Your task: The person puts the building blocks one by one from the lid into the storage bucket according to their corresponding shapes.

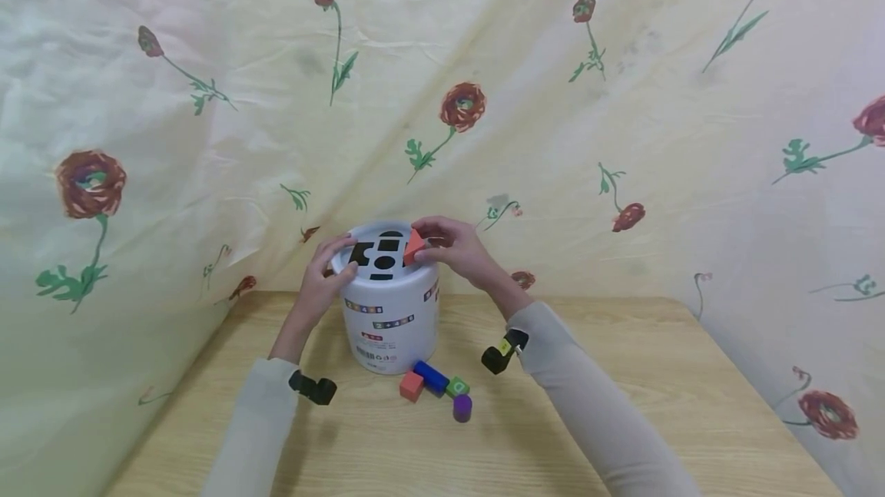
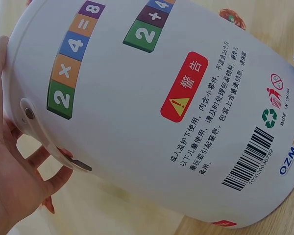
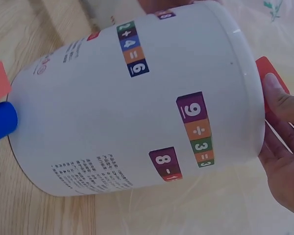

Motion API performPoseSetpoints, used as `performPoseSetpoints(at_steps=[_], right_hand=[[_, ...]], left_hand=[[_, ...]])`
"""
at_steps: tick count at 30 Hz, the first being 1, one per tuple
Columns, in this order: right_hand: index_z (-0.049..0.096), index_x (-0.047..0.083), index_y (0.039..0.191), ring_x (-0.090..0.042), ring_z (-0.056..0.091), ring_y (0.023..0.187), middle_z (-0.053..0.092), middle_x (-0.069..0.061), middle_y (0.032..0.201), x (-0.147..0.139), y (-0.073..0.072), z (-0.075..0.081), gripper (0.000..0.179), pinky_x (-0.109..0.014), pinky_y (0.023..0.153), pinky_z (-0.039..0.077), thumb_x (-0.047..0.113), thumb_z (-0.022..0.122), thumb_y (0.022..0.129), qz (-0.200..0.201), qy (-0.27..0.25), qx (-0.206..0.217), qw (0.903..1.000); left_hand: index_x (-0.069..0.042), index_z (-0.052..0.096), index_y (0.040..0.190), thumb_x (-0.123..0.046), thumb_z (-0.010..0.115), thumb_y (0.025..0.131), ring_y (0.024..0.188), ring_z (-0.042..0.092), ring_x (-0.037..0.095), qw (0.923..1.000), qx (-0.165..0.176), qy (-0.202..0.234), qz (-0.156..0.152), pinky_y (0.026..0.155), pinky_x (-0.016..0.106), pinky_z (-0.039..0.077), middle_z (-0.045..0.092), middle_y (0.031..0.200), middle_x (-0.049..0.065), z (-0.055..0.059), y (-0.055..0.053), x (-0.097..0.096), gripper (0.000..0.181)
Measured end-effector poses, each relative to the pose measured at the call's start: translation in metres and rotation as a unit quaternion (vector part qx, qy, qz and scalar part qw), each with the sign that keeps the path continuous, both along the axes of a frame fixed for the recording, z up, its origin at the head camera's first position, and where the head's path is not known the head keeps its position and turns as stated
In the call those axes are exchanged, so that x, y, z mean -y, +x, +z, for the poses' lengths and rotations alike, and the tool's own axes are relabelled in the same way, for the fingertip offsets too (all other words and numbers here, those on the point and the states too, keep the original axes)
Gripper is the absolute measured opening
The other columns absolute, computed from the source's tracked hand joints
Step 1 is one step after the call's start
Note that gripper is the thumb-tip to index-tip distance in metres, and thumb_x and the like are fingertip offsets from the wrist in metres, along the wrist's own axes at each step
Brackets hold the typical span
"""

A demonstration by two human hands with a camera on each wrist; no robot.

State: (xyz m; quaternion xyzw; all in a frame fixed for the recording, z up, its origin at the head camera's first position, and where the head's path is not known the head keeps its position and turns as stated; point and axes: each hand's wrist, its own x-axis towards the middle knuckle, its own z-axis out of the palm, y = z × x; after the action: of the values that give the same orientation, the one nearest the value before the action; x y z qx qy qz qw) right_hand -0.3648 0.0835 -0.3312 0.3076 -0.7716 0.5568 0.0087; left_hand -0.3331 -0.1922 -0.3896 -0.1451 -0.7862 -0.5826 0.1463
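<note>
A white bucket (image 1: 390,328) with a shape-sorter lid (image 1: 371,262) stands upright in the head view. The lid has several dark cut-out holes, among them a round one and a square one. My left hand (image 1: 323,273) grips the left side of the bucket's rim; the left wrist view shows its fingers by the white handle (image 2: 49,139). Between thumb and fingers, my right hand (image 1: 459,247) pinches a red triangular block (image 1: 413,246) at the lid's right edge. In the right wrist view the red block (image 3: 269,73) shows just beyond the rim, with the thumb on it.
On the wooden table (image 1: 387,451), in front of the bucket, lie a red cube (image 1: 411,386), a blue cylinder (image 1: 432,378), a green block (image 1: 457,387) and a purple cylinder (image 1: 462,408). Flowered cloth (image 1: 387,144) hangs behind and at the sides.
</note>
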Motion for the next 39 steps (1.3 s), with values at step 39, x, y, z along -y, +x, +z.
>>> performPoseSetpoints(at_steps=[39], right_hand=[[0.057,0.004,0.14,-0.03,0.061,0.125,0.064,-0.013,0.136,0.003,-0.005,0.007,0.048,-0.046,0.108,0.05,0.013,0.07,0.095,0.002,0.087,0.003,0.9962]], left_hand=[[0.001,0.047,0.147,-0.011,0.058,0.098,0.151,0.026,0.038,0.9996,0.011,0.014,-0.02,0.118,0.06,0.033,0.03,0.163,0.016,0.026,0.026,-0.009,0.052]])
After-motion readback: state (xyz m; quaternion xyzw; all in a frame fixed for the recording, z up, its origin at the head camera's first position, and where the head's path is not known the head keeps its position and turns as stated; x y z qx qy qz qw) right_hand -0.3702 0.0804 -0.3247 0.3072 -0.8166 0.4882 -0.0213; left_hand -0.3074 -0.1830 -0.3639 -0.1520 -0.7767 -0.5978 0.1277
